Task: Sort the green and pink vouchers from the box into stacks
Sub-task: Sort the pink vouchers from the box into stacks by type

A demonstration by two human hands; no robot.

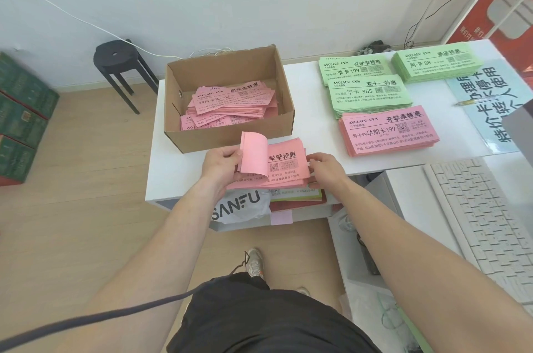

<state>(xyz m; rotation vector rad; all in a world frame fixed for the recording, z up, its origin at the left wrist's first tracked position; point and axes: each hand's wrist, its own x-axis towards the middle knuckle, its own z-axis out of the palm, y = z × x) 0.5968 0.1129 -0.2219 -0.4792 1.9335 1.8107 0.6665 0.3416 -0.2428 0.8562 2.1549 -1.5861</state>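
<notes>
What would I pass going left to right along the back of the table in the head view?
Black stool → cardboard box holding pink vouchers → green voucher stack marked 199 → green voucher stack marked 88 → blue printed sign.

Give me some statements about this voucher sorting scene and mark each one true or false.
1. All vouchers visible in the cardboard box are pink vouchers. True.
2. The left hand grips a green bundle. False: it grips a pink bundle, with the top sheets curled over.
3. Three green stacks lie on the white table. True.
4. The sorted pink stack lies behind the green ones. False: it lies in front, nearer the person.
5. The right hand rests on the keyboard. False: it holds the bundle's right edge.
</notes>
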